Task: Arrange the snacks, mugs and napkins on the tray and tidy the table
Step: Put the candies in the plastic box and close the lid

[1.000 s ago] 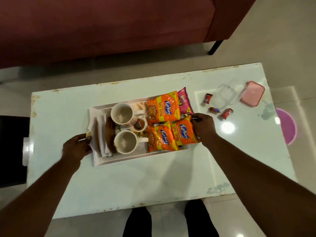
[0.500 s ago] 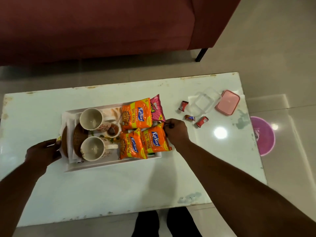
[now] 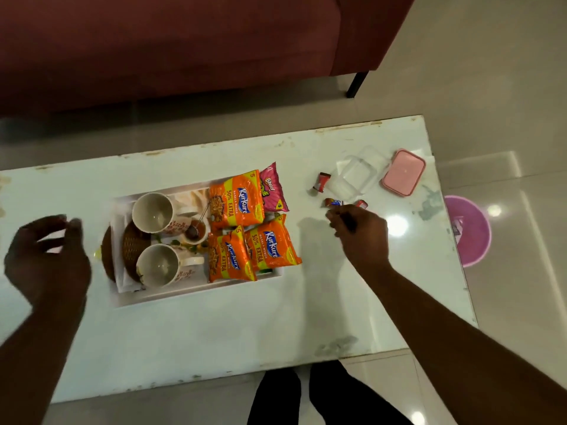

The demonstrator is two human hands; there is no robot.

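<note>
1. My feed looks down on a glossy white rectangular table (image 3: 214, 332). A white rectangular tray (image 3: 196, 294) sits on it left of the middle, between the far and near edges.
2. Three orange foil snack packets (image 3: 236, 202) fill the tray's right half, one on the far side and two side by side on the near side. Each reads "Kurkure", "Masala Munch" and "50% EXTRA".
3. A pink snack packet (image 3: 273, 187) marked "Bingo!" is tucked under the far orange one and overhangs the tray's far right corner.
4. Two white ceramic mugs with red flower print (image 3: 153, 213) stand upright in the tray's left half. Between their handles is a small white bowl of brown sauce (image 3: 196, 233) with a metal spoon in it.
5. Brown woven round coasters (image 3: 133, 250) lie at the tray's left end, and a pale folded napkin (image 3: 191, 196) shows behind the far mug.
6. My left hand (image 3: 46, 259) hovers just off the tray's left end. It is blurred, the fingers loosely curled and gripping nothing.
7. My right hand (image 3: 360, 231) is over the table's right part, fingers bent downward beside small red wrapped sweets (image 3: 333, 203). I cannot tell whether it has hold of anything.
8. A clear plastic box (image 3: 359, 176) and its pink lid (image 3: 403, 172) lie near the far right corner
</note>
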